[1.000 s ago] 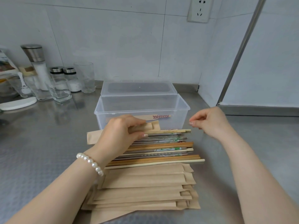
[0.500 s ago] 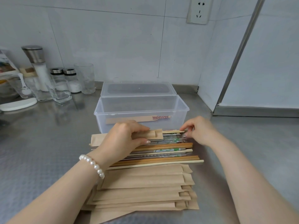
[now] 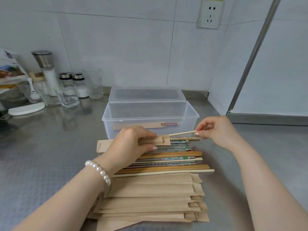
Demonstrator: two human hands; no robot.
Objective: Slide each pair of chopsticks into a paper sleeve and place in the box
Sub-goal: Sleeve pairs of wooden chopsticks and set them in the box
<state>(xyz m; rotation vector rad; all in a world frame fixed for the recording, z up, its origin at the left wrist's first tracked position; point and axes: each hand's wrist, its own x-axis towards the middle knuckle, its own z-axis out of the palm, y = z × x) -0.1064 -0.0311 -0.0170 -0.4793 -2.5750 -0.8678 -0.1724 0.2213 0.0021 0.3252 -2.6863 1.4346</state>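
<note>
Sleeve (image 3: 155,141) pinched in left hand (image 3: 131,144), just in front of box (image 3: 150,120), above loose chopsticks (image 3: 173,157). Pale chopstick (image 3: 182,133) nipped at its end by right hand (image 3: 215,130) fingertips, tip at sleeve mouth. One sleeved pair (image 3: 146,125) already in box; spare sleeves (image 3: 153,197) stacked nearest

Support: stainless steel counter (image 3: 41,147), dimpled surface. Centre: clear plastic box (image 3: 150,120), its lid (image 3: 146,95) flat at 12 o'clock behind it. At 6 o'clock of the box: row of loose chopsticks (image 3: 175,161), then a stack of brown paper sleeves (image 3: 150,197). At 10 o'clock: grinder (image 3: 46,70), shakers (image 3: 80,84), glasses (image 3: 68,95).
</note>
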